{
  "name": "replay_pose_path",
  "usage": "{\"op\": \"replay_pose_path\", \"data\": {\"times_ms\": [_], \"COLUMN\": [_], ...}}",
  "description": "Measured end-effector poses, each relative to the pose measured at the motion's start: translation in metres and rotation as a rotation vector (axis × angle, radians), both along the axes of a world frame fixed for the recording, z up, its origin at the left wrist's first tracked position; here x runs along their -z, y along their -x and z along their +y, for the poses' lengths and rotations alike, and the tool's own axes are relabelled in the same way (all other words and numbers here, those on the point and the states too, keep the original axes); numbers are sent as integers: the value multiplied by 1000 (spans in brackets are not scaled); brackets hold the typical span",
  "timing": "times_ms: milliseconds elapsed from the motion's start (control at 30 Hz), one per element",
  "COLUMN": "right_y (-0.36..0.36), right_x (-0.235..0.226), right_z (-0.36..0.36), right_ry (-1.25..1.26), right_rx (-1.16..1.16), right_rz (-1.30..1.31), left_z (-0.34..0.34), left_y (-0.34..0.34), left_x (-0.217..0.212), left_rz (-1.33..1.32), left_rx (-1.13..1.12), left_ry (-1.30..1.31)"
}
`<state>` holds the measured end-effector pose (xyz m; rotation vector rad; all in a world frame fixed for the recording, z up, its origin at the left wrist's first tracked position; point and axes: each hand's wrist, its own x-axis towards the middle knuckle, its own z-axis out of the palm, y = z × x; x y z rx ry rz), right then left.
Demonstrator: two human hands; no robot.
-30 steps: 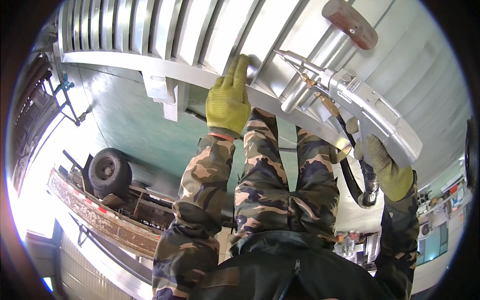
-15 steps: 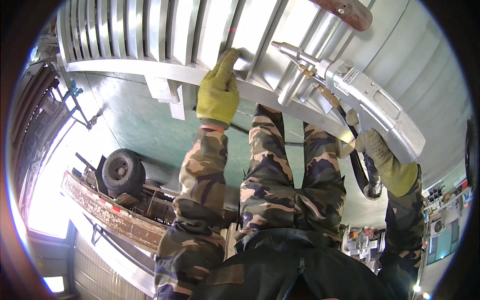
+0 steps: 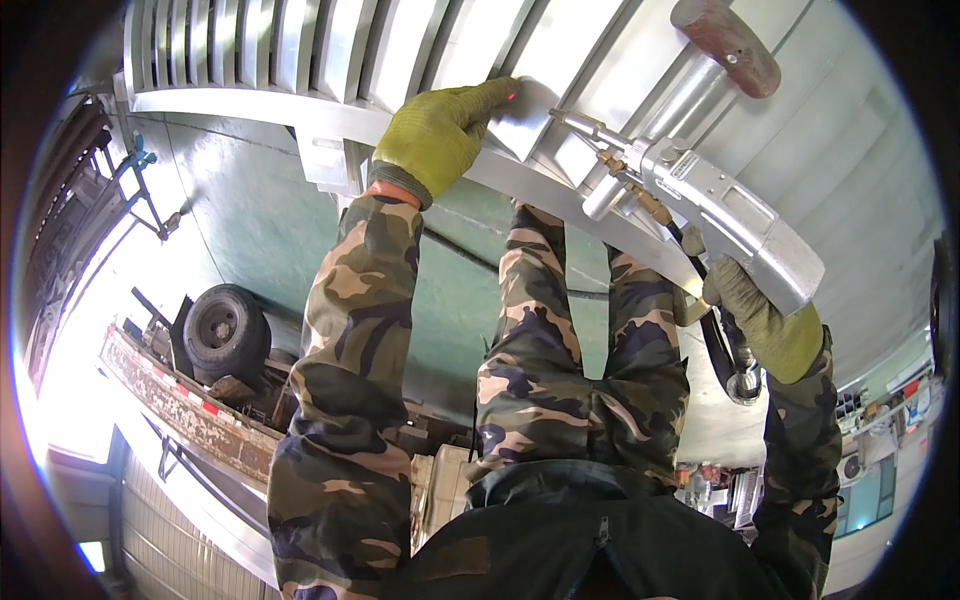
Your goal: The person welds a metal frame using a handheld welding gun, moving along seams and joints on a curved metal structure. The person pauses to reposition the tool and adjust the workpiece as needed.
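Observation:
My right hand [image 3: 772, 325], in a yellow-green glove, is wrapped round the grip of a silver handheld laser welding gun [image 3: 740, 222]. Its narrow nozzle points left over a slatted metal panel [image 3: 402, 52]. A small red light spot falls close to my left fingertip. My left hand [image 3: 432, 140], gloved alike, reaches across the panel's near rail with its forefinger stretched onto the metal beside a slat. The other left fingers are partly hidden, and nothing shows in that hand. A dark smudge marks the metal between fingertip and nozzle.
Under the gun, a mallet [image 3: 728, 48] with a reddish-brown head and metal handle lies across the slats. A black hose [image 3: 716, 350] hangs from the gun. Below the panel is green floor [image 3: 450, 290]; a vehicle tyre [image 3: 226, 332] on a rusty frame stands left.
My left hand has tilted rightward, its forefinger now stretched toward the nozzle. The red spot now lies by that fingertip. The view has shifted slightly; the right hand keeps its hold on the gun.

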<state>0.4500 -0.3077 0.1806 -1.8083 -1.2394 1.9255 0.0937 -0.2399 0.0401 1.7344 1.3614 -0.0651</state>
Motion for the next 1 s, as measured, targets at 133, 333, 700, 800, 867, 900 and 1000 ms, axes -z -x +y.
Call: {"op": "replay_pose_path", "data": {"times_ms": [133, 333, 700, 800, 867, 900, 1000], "right_y": [1, -4, -24, -17, -13, -13, -22], "right_x": [3, -1, -5, -6, -6, -7, -6], "right_z": [-1, -1, 0, 6, 8, 10, 7], "right_ry": [7, 37, 207, 145, 136, 131, 159], "right_rx": [5, -30, 166, 153, 165, 170, 84], "right_rz": [-4, -88, -107, -81, -75, -72, -136], "left_z": [6, 40, 52, 49, 47, 48, 49], "left_y": [-3, -43, -48, -46, -46, -46, -42], "left_x": [-3, 7, 20, 19, 19, 18, 23], "left_rz": [12, 394, 386, 303, 313, 317, 228], "left_rx": [11, 362, 401, 349, 327, 314, 237], "left_ry": [12, -147, -67, -60, -89, -105, -44]}}
